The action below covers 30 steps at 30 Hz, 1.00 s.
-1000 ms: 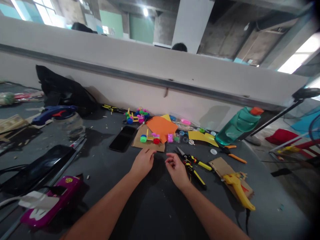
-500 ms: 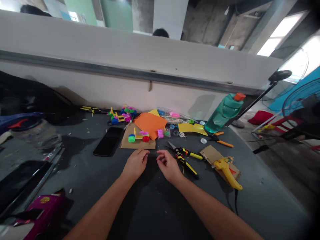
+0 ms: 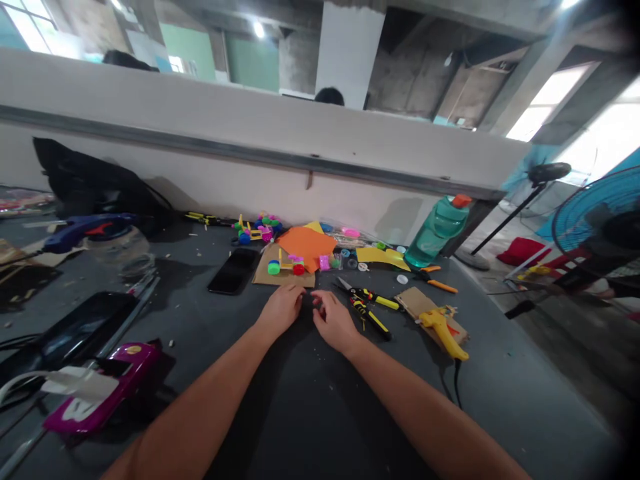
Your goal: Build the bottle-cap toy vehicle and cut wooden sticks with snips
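Note:
My left hand (image 3: 283, 310) rests low over the dark tabletop, its fingers loosely bent with no object seen in them. Close beside it is my right hand (image 3: 334, 321), fingers curved and apart, also with nothing visible between them. The fingertips of both hands almost meet. Just beyond them lies a piece of cardboard (image 3: 264, 272) bearing a small yellow toy frame (image 3: 285, 265) with a green wheel (image 3: 273, 267) and a red wheel (image 3: 299, 268). Yellow-and-black pliers (image 3: 373, 317) and a second pair with pointed jaws (image 3: 379, 299) lie right of my right hand.
Left are a black phone (image 3: 233, 271), a clear jar (image 3: 120, 253) and a magenta power strip (image 3: 105, 393). Orange sheets (image 3: 307, 245) and colourful toy parts (image 3: 257, 230) lie behind. Right stand a green bottle (image 3: 437, 233), a yellow glue gun (image 3: 443, 330) on cardboard and orange-handled pliers (image 3: 440, 285).
The head view has shifted left and up, so the table items appear farther right on the left side. My hands have drawn slightly closer together; nothing has been picked up.

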### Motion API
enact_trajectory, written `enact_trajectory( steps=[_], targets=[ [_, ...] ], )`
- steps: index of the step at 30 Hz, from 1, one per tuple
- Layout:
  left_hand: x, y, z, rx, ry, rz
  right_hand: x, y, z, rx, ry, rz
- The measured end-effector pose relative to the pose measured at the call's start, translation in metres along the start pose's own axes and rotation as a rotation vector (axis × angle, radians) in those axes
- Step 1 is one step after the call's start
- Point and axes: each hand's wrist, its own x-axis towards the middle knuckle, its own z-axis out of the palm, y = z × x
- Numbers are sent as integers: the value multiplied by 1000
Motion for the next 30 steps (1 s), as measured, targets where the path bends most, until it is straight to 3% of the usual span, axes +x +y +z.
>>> enact_trajectory(
  steps=[3,10,14,17,19,23,26,30],
  targets=[
    [-1,-3,1,-40,-7,21,-1,-11,-2,-175,-70,-107],
    [-4,-4,0,-66,-2,11,-7,-19,1,-307,-117,-161],
    [-3,-4,0,-59,-4,-8,19,-5,-15,-329,-160,-273],
    [-1,-4,2,-39,1,-24,68,19,-45,-391,82,17],
    [0,-3,2,-36,2,-36,103,40,-62,-411,120,99],
    [-1,-2,1,-31,13,-17,142,76,-70,-388,-36,129],
    [-2,-1,0,-22,8,-27,139,92,-58,-359,-163,123],
    [-4,-1,0,-11,-12,-38,125,101,-45,-345,-222,125]
  ],
)
